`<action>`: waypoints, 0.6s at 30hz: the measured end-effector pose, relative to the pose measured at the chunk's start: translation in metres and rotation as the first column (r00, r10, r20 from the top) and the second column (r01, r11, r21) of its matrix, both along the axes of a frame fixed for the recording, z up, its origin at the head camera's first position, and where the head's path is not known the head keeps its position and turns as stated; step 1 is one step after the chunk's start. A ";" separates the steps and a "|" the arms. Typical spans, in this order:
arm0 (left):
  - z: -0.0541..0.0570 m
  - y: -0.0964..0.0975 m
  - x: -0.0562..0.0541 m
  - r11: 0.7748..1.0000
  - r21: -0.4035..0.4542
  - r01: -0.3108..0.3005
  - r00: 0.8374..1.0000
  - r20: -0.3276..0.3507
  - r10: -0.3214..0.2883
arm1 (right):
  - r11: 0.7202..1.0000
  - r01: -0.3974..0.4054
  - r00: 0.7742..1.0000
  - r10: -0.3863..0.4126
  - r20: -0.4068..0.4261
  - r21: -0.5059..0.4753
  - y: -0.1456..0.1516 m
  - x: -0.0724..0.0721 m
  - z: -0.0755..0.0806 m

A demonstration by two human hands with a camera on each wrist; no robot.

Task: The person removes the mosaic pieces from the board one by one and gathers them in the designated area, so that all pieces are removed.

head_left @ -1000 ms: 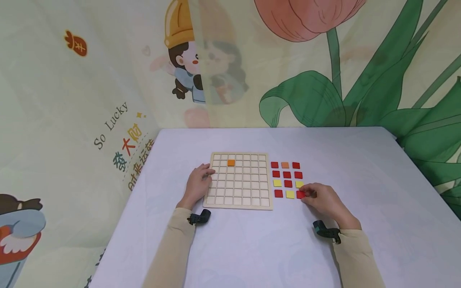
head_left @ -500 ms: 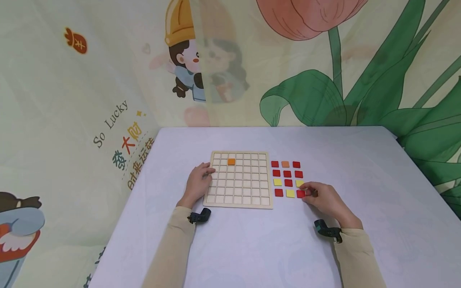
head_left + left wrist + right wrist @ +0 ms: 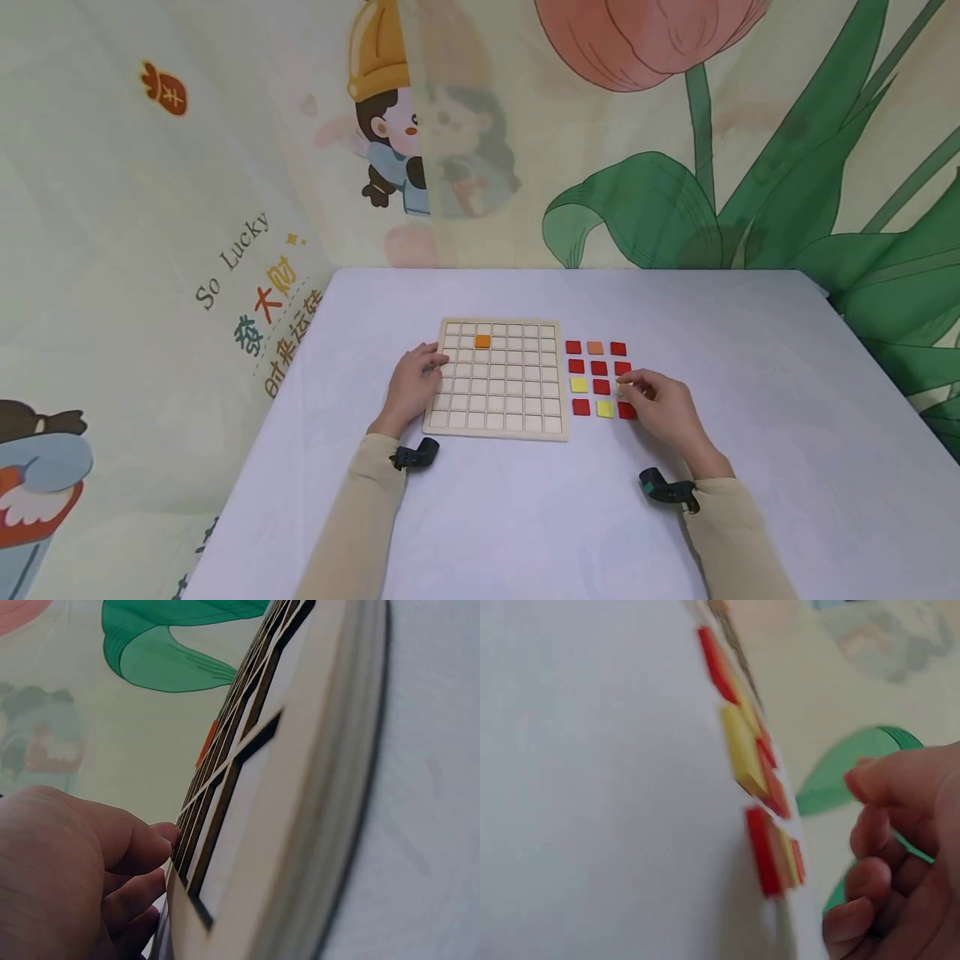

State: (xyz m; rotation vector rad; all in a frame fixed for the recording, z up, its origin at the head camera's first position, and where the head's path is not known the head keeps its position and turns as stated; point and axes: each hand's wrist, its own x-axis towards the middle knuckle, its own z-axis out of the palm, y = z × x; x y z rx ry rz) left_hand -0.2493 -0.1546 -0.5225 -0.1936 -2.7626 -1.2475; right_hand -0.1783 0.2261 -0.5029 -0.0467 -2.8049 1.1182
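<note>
A wooden grid board (image 3: 495, 436) lies on the table, with an orange tile (image 3: 482, 342) in one cell of its second row. Against the board's left edge rests my left hand (image 3: 410, 387), its fingertips just over the rim; the left wrist view shows the hand (image 3: 67, 877) beside that edge. My right hand (image 3: 663, 408) hovers over the right column of loose tiles, loosely bent. It partly covers a yellow tile (image 3: 620, 389) and a red tile (image 3: 627, 410). In the right wrist view, nothing shows between the fingers of that hand (image 3: 907, 847).
Rows of loose tiles stand right of the board: red tile (image 3: 573, 347), orange tile (image 3: 595, 348), yellow tile (image 3: 578, 385) and several others. The white tablecloth (image 3: 517, 517) covers the table. A printed curtain (image 3: 480, 242) hangs behind it.
My right hand has left the front-right red tile, moving up and slightly left over the yellow tile behind it. The left hand stays at the board's edge.
</note>
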 end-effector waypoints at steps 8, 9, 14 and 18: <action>-0.001 -0.001 0.002 1.000 -0.010 0.004 1.000 -0.011 -0.004 | 0.993 -0.096 0.995 0.094 -0.039 -0.065 -0.037 -0.010 -0.005; -0.001 -0.001 0.002 1.000 -0.011 0.001 1.000 -0.008 -0.001 | 0.992 -0.109 0.994 0.107 -0.038 -0.067 -0.042 -0.010 -0.004; 0.001 -0.001 0.003 1.000 -0.009 -0.001 1.000 0.001 0.001 | 0.982 -0.167 0.986 0.163 -0.043 -0.088 -0.063 -0.015 0.000; 0.000 0.000 0.003 1.000 0.001 0.007 1.000 -0.001 -0.007 | 0.975 -0.200 0.980 0.197 -0.036 -0.097 -0.078 -0.020 0.000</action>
